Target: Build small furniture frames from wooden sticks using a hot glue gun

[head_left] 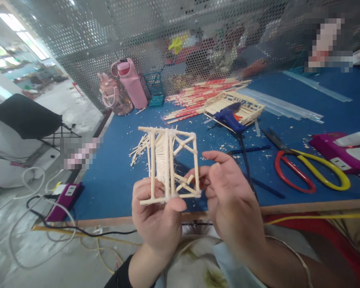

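Holding a small stick-built frame model (171,164) up at centre frame, above the near edge of the blue table (114,176). Left hand (156,212): closed around the model's lower left corner, thumb laid across the bottom rail, fingers wrapped behind. Right hand (228,192): fingers curled, thumb and fingertips pinching the lower right post and a short loose stick piece there. Step in hand, by judgement: seating or checking a small brace at the model's lower right corner, mid-assembly, with glue strings trailing off the frame. Next move, by judgement: calls for a steady left-hand grip and light, exact pressure from the right fingertips, the joints looking thin and easily skewed. Blue glue gun (229,117): upper centre, resting against a second stick frame (243,105) on the table. Bundle of loose sticks (198,98): behind it, upper centre. Scissors with red and yellow handles (306,168): right of centre, flat on the table. Pink bottles (124,86): upper left, against the perforated metal screen (108,36). Short stick offcuts (139,148): scattered just behind the held model.
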The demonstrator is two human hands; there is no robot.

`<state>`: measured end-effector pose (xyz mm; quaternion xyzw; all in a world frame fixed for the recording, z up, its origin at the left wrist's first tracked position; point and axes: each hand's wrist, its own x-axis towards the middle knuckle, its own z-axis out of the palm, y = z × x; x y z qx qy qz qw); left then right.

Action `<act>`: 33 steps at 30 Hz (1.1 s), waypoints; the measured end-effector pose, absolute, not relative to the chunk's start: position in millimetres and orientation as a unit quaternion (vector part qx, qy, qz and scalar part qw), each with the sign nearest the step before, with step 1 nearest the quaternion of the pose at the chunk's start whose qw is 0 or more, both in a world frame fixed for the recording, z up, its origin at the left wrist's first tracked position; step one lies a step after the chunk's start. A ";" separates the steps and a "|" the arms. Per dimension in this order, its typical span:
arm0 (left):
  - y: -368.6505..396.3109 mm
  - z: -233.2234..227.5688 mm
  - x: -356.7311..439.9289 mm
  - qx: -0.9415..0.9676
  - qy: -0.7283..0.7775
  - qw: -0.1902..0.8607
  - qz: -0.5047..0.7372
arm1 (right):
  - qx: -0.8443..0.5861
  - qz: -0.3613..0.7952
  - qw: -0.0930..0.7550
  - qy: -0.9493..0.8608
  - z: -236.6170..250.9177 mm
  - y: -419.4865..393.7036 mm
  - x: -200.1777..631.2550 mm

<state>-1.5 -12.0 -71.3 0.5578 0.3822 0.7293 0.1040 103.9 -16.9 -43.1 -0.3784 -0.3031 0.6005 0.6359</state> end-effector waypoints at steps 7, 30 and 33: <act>-12.0 -71.6 -2.7 0.557 0.384 0.107 0.729 | -0.352 0.615 0.645 -0.286 -39.0 -21.5 106.1; -10.9 -5.2 -31.2 0.649 0.464 0.044 0.600 | -0.364 0.614 0.612 -0.340 -16.1 -1.9 129.9; -2.2 31.7 -33.4 0.783 0.468 -0.026 0.410 | -0.365 0.609 0.625 -0.322 -21.5 -5.8 127.6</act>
